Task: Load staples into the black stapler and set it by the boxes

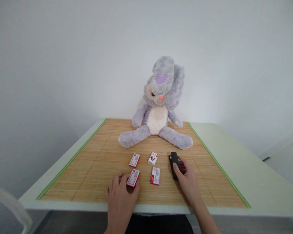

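Observation:
My left hand point(121, 196) grips a red and white staple box point(133, 177) between thumb and fingers, low over the mat's front part. My right hand point(188, 182) is closed around a black stapler point(174, 162), thumb on top and fingers along its right side. Just beyond the held box lies a similar red and white box point(134, 160). Between my hands are a small white box with a dark picture on it point(153, 158) and, nearer to me, another red and white staple box point(155, 176).
A bamboo mat point(95, 162) with green edges covers much of the white table point(236, 156). At the back a grey plush rabbit point(157, 120) sits against the wall, legs spread towards the boxes. A blurred pale curved thing point(12, 204) shows at lower left.

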`<action>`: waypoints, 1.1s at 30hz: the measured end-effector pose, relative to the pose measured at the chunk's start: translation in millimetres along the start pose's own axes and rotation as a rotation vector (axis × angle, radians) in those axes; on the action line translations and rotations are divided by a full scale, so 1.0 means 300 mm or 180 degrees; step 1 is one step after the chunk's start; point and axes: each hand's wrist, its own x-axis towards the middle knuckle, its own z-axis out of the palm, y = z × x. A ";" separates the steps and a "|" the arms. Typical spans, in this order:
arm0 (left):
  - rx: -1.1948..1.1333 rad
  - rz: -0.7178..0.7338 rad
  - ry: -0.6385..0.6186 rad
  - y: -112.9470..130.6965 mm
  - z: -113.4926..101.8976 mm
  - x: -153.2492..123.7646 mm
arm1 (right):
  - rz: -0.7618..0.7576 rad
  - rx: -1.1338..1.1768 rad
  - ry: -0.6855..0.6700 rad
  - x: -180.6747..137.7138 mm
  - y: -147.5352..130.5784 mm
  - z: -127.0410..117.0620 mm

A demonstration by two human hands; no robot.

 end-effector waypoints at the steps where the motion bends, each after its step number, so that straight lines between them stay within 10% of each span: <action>1: 0.0050 -0.0027 -0.0009 -0.005 0.003 -0.005 | 0.0008 0.0002 0.0004 0.000 0.001 0.000; 17: -0.0404 0.0902 -0.0446 0.251 0.036 0.114 | -0.0026 0.0056 -0.0016 0.001 0.003 0.000; 33: -0.1029 0.1032 -0.1015 0.255 0.086 -0.019 | -0.0095 -0.0193 -0.0115 0.007 0.002 -0.013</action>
